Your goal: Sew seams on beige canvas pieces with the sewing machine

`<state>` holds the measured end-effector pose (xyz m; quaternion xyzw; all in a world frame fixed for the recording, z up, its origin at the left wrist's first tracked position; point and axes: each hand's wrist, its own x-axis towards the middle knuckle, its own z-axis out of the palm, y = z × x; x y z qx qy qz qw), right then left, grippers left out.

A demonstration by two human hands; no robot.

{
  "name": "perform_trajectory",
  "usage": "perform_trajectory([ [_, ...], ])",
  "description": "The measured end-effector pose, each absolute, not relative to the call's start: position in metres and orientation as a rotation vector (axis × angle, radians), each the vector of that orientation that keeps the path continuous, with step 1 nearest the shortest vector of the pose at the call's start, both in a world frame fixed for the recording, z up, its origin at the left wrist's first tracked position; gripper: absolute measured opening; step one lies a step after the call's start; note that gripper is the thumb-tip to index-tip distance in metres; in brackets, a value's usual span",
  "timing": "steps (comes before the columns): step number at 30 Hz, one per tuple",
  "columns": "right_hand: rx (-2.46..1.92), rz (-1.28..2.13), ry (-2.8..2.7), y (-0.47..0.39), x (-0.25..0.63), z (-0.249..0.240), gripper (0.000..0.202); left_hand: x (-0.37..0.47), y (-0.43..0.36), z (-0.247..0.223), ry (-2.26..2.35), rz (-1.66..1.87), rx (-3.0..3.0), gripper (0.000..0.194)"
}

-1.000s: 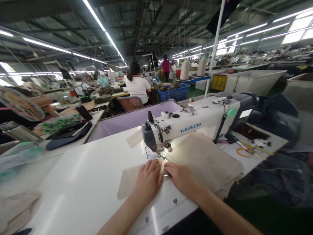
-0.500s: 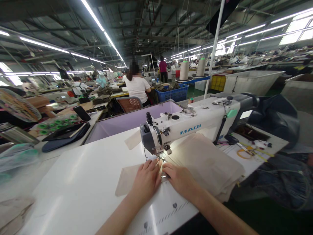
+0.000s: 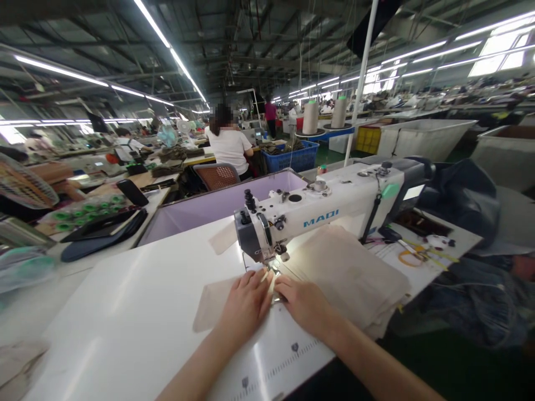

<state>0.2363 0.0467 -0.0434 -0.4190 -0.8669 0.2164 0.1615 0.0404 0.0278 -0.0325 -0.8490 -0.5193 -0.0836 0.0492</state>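
So the sewing machine sits on the surface, just past the grip, its arm running off to the right. There's fabric right of the grip, under that arm, and a pocket-like piece just left of it. Behind the machine you've got a bin, then a basket further back.

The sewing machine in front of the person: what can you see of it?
The sewing machine stands upright on the white table, its long white arm marked "MAQI" in blue. It looks like painted metal, with dark ends, black knobs, a green patch and a bright screen. Beige cloth lies beneath the arm. Both hands' fingertips are close to the lit needle area; whether they touch the machine is unclear.
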Motion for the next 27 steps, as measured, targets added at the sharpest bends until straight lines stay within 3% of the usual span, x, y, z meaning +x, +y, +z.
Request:
perform_trajectory([
  [11,-1.144,0.642,-2.494,0.031,0.247,-0.046,0.026,0.038,-0.001,-0.037,-1.34,-0.405,-2.789,0.036],
  [27,-1.201,0.595,-2.499,0.062,0.233,-0.029,0.024,0.023,0.05,-0.022,-1.442,-0.429,-2.776,0.029],
])
